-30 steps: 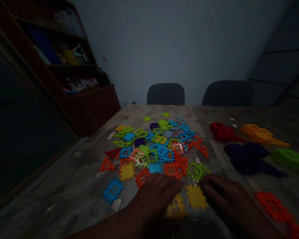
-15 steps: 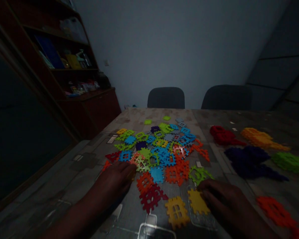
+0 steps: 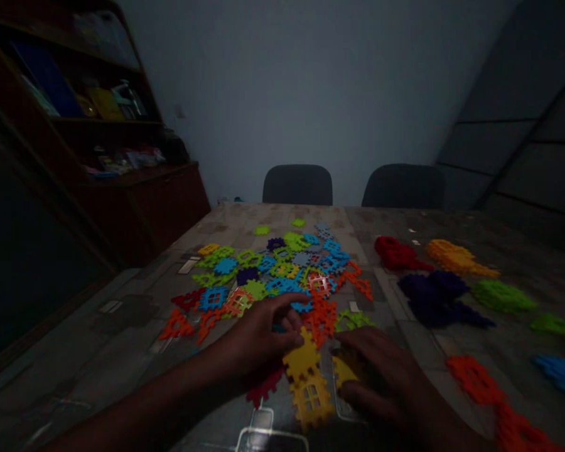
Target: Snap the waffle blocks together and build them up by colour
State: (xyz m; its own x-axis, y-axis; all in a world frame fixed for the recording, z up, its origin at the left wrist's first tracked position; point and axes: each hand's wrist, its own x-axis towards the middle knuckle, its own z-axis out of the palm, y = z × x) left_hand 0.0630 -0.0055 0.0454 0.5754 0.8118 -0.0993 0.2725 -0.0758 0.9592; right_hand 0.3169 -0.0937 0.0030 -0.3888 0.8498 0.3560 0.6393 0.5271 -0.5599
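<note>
Dim light falls on flat interlocking plastic pieces with toothed edges. My left hand (image 3: 268,326) holds a solid yellow square tile (image 3: 304,361) by its edge, thumb on top and index finger stretched out. The tile's near edge meets or overlaps a yellow window tile (image 3: 311,402) on the table; whether they are joined I cannot tell. My right hand (image 3: 381,370) is closed round another yellow tile (image 3: 343,371), which its fingers and thumb partly cover. Beneath my left hand a dark red piece (image 3: 265,388) is partly hidden.
A loose heap of mixed pieces (image 3: 273,270) spreads beyond my hands. To the right lie sorted piles: red (image 3: 398,252), orange-yellow (image 3: 456,256), dark purple (image 3: 435,295) and green (image 3: 503,295), with orange pieces (image 3: 475,378) nearer. Two chairs (image 3: 297,184) stand behind the table.
My left hand reached left to the heap, took a solid yellow tile and brought it right to the window tile. My right hand has spread further over its yellow tile. The view has turned slightly right.
</note>
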